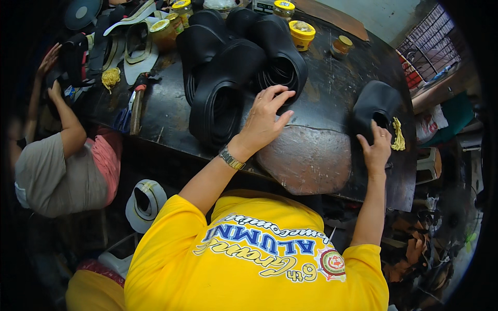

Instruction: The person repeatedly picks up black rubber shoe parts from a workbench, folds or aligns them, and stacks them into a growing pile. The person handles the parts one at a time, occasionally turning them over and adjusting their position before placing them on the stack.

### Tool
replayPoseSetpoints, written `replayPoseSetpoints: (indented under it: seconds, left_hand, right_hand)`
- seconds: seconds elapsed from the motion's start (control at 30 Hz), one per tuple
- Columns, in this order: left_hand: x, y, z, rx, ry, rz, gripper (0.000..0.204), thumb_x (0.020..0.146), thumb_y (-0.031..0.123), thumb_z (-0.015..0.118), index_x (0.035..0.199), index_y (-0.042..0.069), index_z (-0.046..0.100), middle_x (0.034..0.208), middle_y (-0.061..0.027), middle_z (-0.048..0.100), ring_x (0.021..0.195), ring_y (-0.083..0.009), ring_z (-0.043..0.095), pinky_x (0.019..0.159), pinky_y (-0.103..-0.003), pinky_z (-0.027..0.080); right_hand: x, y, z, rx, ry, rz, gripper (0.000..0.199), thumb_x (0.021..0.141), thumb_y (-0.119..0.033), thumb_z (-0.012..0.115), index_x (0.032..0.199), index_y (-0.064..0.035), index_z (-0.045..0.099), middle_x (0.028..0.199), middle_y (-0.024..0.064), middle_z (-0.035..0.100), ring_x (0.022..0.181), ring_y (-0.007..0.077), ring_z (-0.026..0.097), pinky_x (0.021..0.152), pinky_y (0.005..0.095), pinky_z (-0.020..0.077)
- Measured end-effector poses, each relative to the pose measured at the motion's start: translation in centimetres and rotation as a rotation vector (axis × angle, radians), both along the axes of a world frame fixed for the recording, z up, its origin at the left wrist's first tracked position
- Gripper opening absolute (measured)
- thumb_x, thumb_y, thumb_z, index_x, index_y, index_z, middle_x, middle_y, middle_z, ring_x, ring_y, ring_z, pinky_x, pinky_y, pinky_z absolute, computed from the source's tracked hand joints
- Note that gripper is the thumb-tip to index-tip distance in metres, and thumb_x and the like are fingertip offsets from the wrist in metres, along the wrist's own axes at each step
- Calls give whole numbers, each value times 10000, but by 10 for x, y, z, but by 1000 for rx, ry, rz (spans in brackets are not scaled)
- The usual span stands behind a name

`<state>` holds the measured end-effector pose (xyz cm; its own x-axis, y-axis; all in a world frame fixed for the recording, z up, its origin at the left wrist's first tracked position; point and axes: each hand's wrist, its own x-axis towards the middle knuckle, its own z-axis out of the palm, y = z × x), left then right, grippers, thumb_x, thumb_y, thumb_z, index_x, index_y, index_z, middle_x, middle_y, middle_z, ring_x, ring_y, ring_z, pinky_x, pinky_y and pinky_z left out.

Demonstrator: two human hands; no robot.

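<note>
My left hand (264,122) open, fingers spread on nearest black rubber shoe upper (220,93), its long axis running away from me. Right hand (377,147) rests flat, apparently ungripping, on separate black upper (376,103) lying well right.

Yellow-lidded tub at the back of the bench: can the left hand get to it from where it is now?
Probably yes, with a stretch. The left hand rests by the black rubber pieces, which lie between it and the tub; it would have to reach over them.

A shoe workshop: dark worn bench (332,88), black uppers (233,78), glue jars (302,34), cut soles (137,52), hammer (136,106).
</note>
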<state>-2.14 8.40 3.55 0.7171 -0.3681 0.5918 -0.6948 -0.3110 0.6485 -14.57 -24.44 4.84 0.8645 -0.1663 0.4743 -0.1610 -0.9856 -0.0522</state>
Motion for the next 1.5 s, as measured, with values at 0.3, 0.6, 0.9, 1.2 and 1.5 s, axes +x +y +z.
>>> replayPoseSetpoints:
  seconds: [0.3, 0.6, 0.9, 1.2, 1.5]
  left_hand:
    - [4, 38, 23, 203, -223, 117, 210, 831, 149, 765, 1041, 147, 751, 1320, -68, 595, 1359, -291, 471, 1168, -629, 202]
    - [33, 83, 25, 651, -164, 346, 555, 773, 300, 816, 1299, 261, 644, 1611, -47, 294, 1500, -340, 237, 1133, -684, 232]
    - [11, 42, 44, 187, -283, 200, 284, 828, 138, 775, 1110, 119, 749, 1410, -123, 557, 1379, -323, 457, 1155, -478, 312]
    - [12, -122, -19, 131, 740, -541, 526, 908, 203, 727, 1397, 83, 575, 1420, -122, 542, 1316, -287, 527, 1053, -352, 447]
    - [6, -179, -34, -384, 1074, -689, 370, 988, 80, 588, 1356, 48, 586, 1267, -17, 618, 1194, -114, 540, 1065, -295, 403]
  right_hand:
    - [18, 25, 2, 136, -113, -48, 884, 782, -336, 846, 1423, 80, 404, 1391, 288, 480, 1301, 428, 471, 1103, 453, 385]
    - [79, 91, -8, 189, 123, -14, 544, 906, -86, 590, 1421, -27, 423, 1210, 230, 644, 1062, 413, 648, 892, 486, 522]
    - [39, 53, 12, 415, -281, 77, 340, 875, -150, 761, 1189, -60, 666, 830, 82, 614, 727, 179, 623, 680, 312, 502]
    - [27, 12, 8, 61, -24, -296, 748, 734, -516, 818, 1308, -84, 610, 1197, 162, 631, 1136, 351, 576, 931, 481, 469]
    - [44, 19, 0, -79, -21, -205, 597, 731, -431, 793, 1159, -34, 670, 1290, 178, 568, 1349, 344, 399, 1128, 642, 216]
